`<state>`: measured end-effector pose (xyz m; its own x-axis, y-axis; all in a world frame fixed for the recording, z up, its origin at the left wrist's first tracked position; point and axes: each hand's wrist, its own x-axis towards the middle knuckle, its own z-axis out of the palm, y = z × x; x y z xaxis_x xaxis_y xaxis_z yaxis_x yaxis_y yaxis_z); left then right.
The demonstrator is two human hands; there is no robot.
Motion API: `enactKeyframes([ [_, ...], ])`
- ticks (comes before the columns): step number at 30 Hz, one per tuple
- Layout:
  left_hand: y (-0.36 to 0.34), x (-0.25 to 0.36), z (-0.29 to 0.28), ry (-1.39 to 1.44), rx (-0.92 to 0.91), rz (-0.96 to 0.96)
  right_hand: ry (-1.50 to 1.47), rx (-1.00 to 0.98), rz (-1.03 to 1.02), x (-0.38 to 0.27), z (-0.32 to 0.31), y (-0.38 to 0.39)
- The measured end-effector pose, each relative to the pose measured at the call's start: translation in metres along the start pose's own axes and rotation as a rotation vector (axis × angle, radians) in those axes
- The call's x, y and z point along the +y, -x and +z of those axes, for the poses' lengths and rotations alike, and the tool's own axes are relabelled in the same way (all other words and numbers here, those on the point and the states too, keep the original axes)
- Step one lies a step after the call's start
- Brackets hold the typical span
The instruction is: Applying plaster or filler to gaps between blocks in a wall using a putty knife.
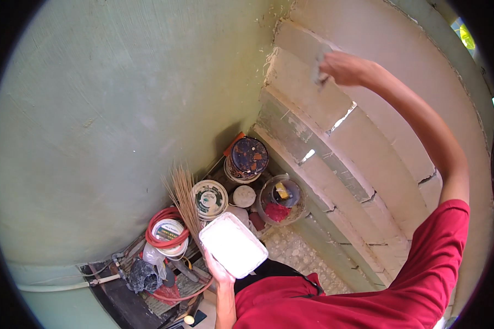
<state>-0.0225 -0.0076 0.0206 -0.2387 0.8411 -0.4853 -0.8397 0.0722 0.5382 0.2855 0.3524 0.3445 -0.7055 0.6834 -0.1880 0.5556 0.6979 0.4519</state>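
Observation:
My left hand supports a white rectangular tub from its lower left side, low in front of my body. White material fills the inside of the tub, too bright to make out its texture. Reaching far to the upper right, my right hand grips a flat grey tool that resembles a putty knife. The tool is held up against the block wall, near the corner; motion blurs it, and whether it touches the surface I cannot tell.
A greenish plastered wall stands at left. In the corner are a dark-lidded bucket, a paint bucket, a tub with a yellow sponge, broom bristles and a coiled red hose. Gaps show light through the blocks.

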Motion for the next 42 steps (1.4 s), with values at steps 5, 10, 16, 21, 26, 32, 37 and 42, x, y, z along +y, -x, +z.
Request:
enactKeyframes([
  [5,-0.004,0.003,0.0,0.04,-0.061,0.026,-0.403,0.065,0.097,-0.022,-0.039,0.005],
  [10,-0.006,0.002,0.004,0.02,-0.043,0.02,-0.464,0.378,0.381,0.022,-0.026,-0.061],
  [16,0.0,0.004,-0.007,0.057,-0.026,0.018,-0.441,0.4,0.514,0.031,-0.018,-0.07],
  [21,-0.004,0.002,-0.004,0.066,-0.056,-0.004,-0.129,0.37,0.039,0.003,-0.024,-0.069],
  [26,-0.004,-0.002,0.0,0.04,-0.041,-0.011,0.147,0.127,0.036,-0.014,0.023,-0.07],
  [32,-0.002,-0.007,-0.002,0.024,-0.051,-0.012,0.413,0.172,0.078,-0.013,0.04,0.002],
  [37,-0.006,0.0,-0.001,0.032,-0.009,0.003,0.055,-0.058,0.137,-0.019,0.032,0.055],
  [42,0.002,0.003,0.0,0.105,-0.04,0.003,-0.088,0.161,-0.021,-0.04,-0.016,0.024],
])
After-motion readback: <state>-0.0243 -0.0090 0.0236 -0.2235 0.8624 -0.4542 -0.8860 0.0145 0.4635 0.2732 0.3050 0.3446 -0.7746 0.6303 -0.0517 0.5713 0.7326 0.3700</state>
